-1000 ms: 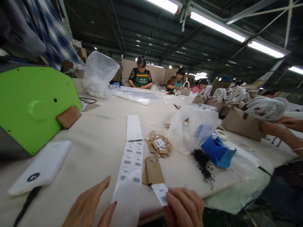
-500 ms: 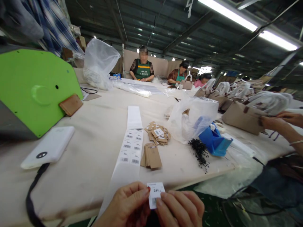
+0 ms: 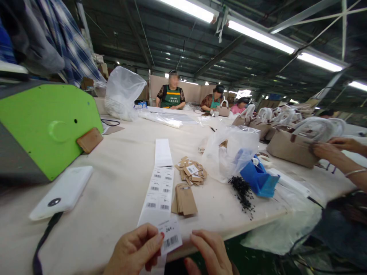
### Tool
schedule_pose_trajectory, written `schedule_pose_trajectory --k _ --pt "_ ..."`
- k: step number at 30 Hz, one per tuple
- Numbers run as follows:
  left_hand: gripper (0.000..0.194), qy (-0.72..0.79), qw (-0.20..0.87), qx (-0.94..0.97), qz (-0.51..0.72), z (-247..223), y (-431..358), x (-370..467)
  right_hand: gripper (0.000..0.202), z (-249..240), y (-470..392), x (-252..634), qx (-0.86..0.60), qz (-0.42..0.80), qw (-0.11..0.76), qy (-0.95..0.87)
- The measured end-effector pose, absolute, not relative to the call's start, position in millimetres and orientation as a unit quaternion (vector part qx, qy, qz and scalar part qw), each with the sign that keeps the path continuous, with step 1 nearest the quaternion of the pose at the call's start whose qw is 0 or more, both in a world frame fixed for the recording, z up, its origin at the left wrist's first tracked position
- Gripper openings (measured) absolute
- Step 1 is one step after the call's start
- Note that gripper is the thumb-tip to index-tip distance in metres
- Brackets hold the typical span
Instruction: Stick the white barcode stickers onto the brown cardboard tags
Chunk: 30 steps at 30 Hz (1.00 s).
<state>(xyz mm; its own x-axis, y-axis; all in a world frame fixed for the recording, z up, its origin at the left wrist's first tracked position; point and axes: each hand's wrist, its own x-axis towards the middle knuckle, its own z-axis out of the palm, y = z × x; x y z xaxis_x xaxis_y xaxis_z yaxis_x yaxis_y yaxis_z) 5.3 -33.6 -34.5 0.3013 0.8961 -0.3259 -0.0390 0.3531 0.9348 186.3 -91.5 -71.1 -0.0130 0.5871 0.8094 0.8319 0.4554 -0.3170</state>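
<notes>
My left hand [image 3: 139,248] pinches a white price label [image 3: 172,240] with a barcode between thumb and fingers, over the table's front edge. Whether the label has a card behind it I cannot tell. Just right of it, my right hand [image 3: 212,250] is open, thumb and fingers apart and off the label. Beyond the hands lies a long strip of barcode stickers [image 3: 157,191] on white backing. To the strip's right is a stack of brown card tags [image 3: 186,200]. Behind the stack sits a loose heap of tags [image 3: 190,170], some bearing white stickers.
On the left stand a green and grey machine [image 3: 51,126] and a white power bank [image 3: 63,194] with a black cable. On the right are small black pieces [image 3: 242,193], a blue tape dispenser [image 3: 258,177], a plastic bag [image 3: 229,152] and handbags [image 3: 289,147]. A co-worker's hands [image 3: 329,151] touch one handbag.
My right hand has let go of the label and moved slightly away. My left hand has shifted left with the label, which is now tilted. The view has tipped upward.
</notes>
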Motion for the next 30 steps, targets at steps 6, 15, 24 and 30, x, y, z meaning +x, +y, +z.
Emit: schedule_pose_trajectory --k 6,15,24,30 --pt "0.04 0.432 0.689 0.497 0.302 -20.0 -25.5 15.8 0.025 -54.3 -84.4 175.8 -0.59 0.376 0.589 -0.404" --pt "0.03 0.424 0.674 0.544 0.264 -25.6 -21.9 29.5 0.028 -40.9 -77.1 182.2 -0.546 0.517 0.578 -0.319" --pt "0.03 0.478 0.54 0.649 0.244 -30.8 -9.0 33.0 0.03 -50.2 -63.9 180.6 -0.565 0.476 0.591 -0.324" --pt "0.018 0.443 0.374 0.759 0.295 -28.6 9.8 28.0 0.03 -43.4 -42.5 211.2 -0.615 0.418 0.59 -0.315"
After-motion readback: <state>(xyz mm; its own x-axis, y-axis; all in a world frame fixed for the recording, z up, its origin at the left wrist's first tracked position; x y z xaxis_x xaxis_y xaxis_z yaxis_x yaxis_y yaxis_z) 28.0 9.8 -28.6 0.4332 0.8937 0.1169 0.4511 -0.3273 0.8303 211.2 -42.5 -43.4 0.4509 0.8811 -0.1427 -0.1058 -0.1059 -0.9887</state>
